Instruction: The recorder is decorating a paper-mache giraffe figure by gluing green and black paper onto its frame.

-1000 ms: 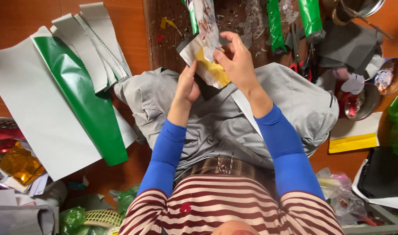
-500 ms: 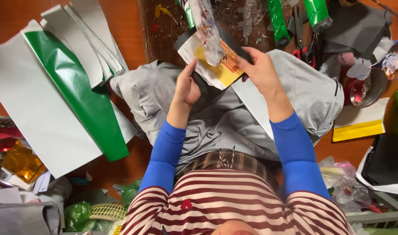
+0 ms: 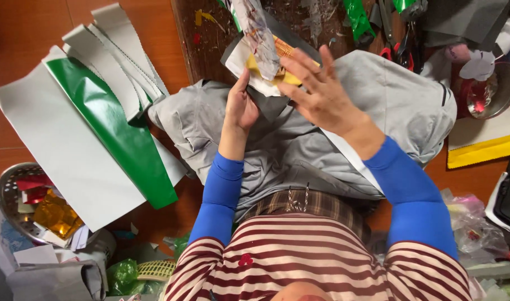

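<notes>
We look down at our lap: our left hand pinches a paper piece with yellow foil (partly wrapped in clear film), while our right hand hovers over it, fingers spread wide. Wrapping appears unfinished.

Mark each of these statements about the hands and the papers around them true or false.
1. The left hand touches the white-and-yellow paper piece. True.
2. The right hand is clenched in a fist. False: its fingers are spread open.
3. A green sheet lies on the person's left. True.
4. The sleeves are red. False: they are blue.
5. The metal bowl at lower left is empty. False: it holds foil scraps.
</notes>
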